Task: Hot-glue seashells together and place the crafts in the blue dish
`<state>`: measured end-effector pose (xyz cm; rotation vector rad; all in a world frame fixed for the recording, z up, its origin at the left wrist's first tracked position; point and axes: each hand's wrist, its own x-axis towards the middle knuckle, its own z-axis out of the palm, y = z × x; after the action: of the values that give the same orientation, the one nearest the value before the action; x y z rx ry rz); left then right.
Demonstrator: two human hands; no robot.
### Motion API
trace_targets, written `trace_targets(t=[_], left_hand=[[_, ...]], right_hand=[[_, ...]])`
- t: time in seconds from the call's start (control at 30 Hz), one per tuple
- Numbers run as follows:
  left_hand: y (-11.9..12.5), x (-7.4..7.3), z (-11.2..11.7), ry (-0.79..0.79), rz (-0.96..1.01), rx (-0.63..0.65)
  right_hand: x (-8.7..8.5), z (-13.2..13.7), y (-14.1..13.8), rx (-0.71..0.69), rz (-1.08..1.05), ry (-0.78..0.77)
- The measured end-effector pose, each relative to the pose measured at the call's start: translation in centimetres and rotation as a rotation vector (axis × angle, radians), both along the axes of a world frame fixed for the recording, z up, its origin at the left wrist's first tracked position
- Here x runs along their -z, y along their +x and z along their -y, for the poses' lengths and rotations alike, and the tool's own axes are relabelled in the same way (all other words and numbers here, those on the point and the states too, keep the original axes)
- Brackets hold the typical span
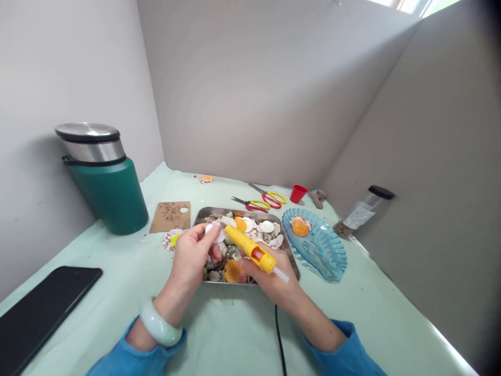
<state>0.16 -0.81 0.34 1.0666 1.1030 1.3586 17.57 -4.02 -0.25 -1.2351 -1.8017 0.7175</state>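
Glue gun (252, 251), yellow with an orange patch, sits in your right hand (274, 284), fingers curled around its body. Its nozzle points up and left, touching or almost touching the white shell (214, 230); you cannot tell which. A clear glue stick pokes out of the back end, and the black cord (279, 339) runs down toward you across the pale green table cover (235, 324).

Your left hand (191, 256) pinches the white shell between thumb and fingertips, and a pale bracelet (160, 326) circles that wrist. Both hands hover over the near part of the metal tray (294, 266), which is heaped with mixed shells.

Just right of the tray stands a blue glass dish (329, 256) with 1 orange shell (300, 227) in it. Behind the tray lie 2 pairs of scissors (258, 203) with red and yellow handles, and a red cup (298, 193) is near them. A clear jar (366, 209) with a black lid lies on its side by the right wall. To the left of the tray you have a brown card (171, 216), a green flask (105, 183) with a steel top, and a black tablet (39, 308) at the near left edge.
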Motion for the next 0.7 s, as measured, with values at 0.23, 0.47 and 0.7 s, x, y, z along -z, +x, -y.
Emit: trace_targets(t=[0.23, 0.47, 0.7], left_hand=[[0.00, 0.07, -0.15, 0.002, 0.013, -0.054], [-0.01, 0.02, -0.12, 0.000, 0.018, -0.026], [0.06, -0.01, -0.04, 0.014, 0.036, -0.031]], right_hand=[[0.10, 0.01, 0.05, -0.002, -0.014, 0.001], [0.15, -0.04, 0.08, -0.007, -0.019, 0.005], [0.35, 0.01, 0.10, 0.005, -0.031, 0.000]])
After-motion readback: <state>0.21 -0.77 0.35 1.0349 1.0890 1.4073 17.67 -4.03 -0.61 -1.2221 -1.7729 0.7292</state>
